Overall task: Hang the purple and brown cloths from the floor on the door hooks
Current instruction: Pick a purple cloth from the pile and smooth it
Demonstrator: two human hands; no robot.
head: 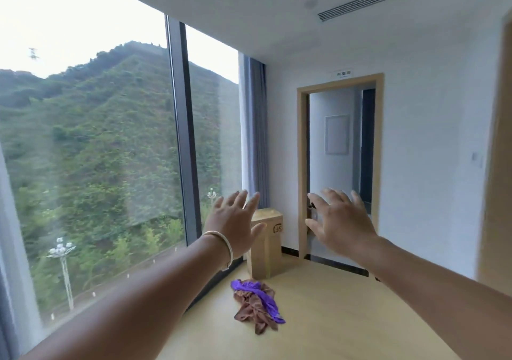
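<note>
We hold both hands out in front of us, raised, and neither one carries anything. The fingers of the left hand (234, 221) are spread wide and straight, and the fingers of the right hand (339, 221) are spread wide in the same way.

The purple cloth (256, 294) and the brown cloth (253, 307) lie together in one crumpled heap on the wooden floor (346, 318). The purple one is partly over the brown one and the two are tangled. The heap is well below our fingers and closer to us than they reach now, so the fingers must come down and back toward us to reach it. It sits between the two hands, a little more under the left fingers than the right, so we judge the left hand slightly nearer. The long axis of the heap runs away from us, its far end leaning toward the left-hand side.

Beyond the heap, past the left fingers, a cardboard box (266, 246) stands on the floor. Behind the right fingers we see an open doorway (302, 152). We cannot see any door hooks from here.
</note>
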